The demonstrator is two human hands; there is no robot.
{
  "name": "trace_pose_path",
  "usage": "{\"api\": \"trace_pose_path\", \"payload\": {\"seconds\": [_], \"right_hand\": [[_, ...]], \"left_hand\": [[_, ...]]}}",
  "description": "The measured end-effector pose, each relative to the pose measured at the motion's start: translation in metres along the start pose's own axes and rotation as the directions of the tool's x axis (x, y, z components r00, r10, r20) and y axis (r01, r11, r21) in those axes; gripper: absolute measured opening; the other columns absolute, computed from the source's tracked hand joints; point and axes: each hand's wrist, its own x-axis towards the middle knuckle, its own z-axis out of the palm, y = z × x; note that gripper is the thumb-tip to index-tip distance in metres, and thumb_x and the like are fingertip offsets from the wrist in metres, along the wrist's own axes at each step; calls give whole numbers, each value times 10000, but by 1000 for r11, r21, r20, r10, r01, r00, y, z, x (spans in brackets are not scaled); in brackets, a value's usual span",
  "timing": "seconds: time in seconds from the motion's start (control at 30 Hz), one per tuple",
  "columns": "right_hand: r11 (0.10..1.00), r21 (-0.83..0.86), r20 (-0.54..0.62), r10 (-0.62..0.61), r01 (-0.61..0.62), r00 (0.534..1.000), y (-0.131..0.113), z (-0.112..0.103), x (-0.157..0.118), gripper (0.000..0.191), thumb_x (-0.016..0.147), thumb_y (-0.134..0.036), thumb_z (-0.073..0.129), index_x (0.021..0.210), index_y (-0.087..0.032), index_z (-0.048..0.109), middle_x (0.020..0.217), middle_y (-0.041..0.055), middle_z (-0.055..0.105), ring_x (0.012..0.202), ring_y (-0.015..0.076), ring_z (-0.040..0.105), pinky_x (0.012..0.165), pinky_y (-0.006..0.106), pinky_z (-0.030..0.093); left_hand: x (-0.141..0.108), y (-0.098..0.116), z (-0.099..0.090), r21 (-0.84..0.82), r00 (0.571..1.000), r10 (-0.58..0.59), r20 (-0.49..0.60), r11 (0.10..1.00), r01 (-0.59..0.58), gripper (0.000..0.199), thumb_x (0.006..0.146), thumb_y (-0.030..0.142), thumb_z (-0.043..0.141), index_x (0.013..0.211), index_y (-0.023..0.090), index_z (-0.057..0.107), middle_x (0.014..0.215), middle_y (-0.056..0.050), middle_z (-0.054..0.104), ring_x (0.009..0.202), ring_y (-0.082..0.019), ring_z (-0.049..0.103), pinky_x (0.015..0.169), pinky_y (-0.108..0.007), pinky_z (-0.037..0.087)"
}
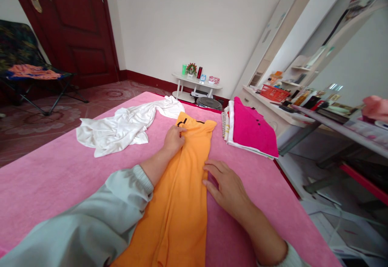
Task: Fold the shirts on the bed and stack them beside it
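Note:
A long orange garment [189,178] lies lengthwise in front of me, its sides drawn inward and a dark trim showing at the far end. Whether it is a shirt or trousers I cannot tell. My left hand [175,139] is at its left edge near that end, fingers curled and closed on the cloth. At the right edge, farther down, my right hand [224,184] touches the fabric with its fingertips, thumb and fingers apart. A crumpled white garment [121,127] lies to the left. To the right sits a stack of folded clothes with a bright pink top [253,127] uppermost.
Everything lies on a pink bedspread [60,178]. Beyond its far edge stands a small white table [194,79] with a plant and several small items. A dressing table [291,115] with a red basket [274,93] is at right. A folding chair [30,64] stands at left.

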Motion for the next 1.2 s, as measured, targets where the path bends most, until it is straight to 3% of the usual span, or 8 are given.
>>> {"api": "trace_pose_path", "payload": {"seconds": [0.27,0.43,0.6,0.7,0.8,0.87,0.97,1.2], "right_hand": [[993,-101,-13,67,-68,998,-1,-4,2,215,895,-298,480,744,-183,580,816,34,596,807,169,528,700,276,360],[998,-30,77,-57,60,995,-9,-6,-4,196,883,-266,501,720,-188,579,793,1,605,773,132,537,660,241,327],[990,-142,121,37,-19,992,-14,-11,-11,336,899,-301,450,608,-171,557,644,-2,569,610,116,507,566,260,252],[1000,-6,138,-13,14,990,-28,-15,-16,295,875,-268,479,607,-166,544,663,-11,563,610,99,496,568,240,265],[978,203,265,-106,51,958,-48,-22,-23,205,810,-250,569,622,-169,555,664,-32,568,597,83,484,560,216,278],[950,310,390,-163,38,906,-61,-28,-29,135,746,-285,652,682,-184,589,673,-51,587,586,78,479,542,204,275],[933,360,493,-192,2,848,-78,-34,-39,239,653,-378,740,790,-223,619,717,-71,613,606,84,473,538,197,268],[933,355,444,-219,54,869,-91,-24,-51,168,685,-162,620,830,-245,602,758,-83,614,656,78,466,601,193,274]], "left_hand": [[-1,0,-1,5,1000,-26,13,1000,26,349,697,72,560,1014,134,690,927,-68,617,847,-177,595,858,-302,477],[-4,2,-4,-7,996,-3,92,1000,4,352,732,121,579,1077,121,649,971,-75,591,869,-172,591,859,-306,484],[-37,7,-40,-54,960,129,249,991,-119,519,682,110,643,1193,172,578,1290,-108,450,1110,-205,530,930,-317,461],[-79,19,-82,-110,886,296,356,955,-275,568,666,8,588,1174,261,598,1386,-47,378,1253,-197,416,1055,-320,343],[-124,32,-123,-256,715,467,520,884,-390,475,707,-26,511,1052,266,656,1255,-29,495,1144,-170,502,995,-299,393],[-147,38,-145,-301,643,484,593,874,-380,416,710,-32,509,988,237,665,1091,-27,568,999,-148,560,892,-259,444],[-168,40,-164,-334,598,473,646,881,-336,299,729,-6,552,912,205,657,904,-11,589,832,-122,566,777,-220,454],[-176,40,-172,-431,543,526,655,849,-304,119,798,176,650,909,216,668,927,-30,577,854,-127,558,788,-219,435]]}}
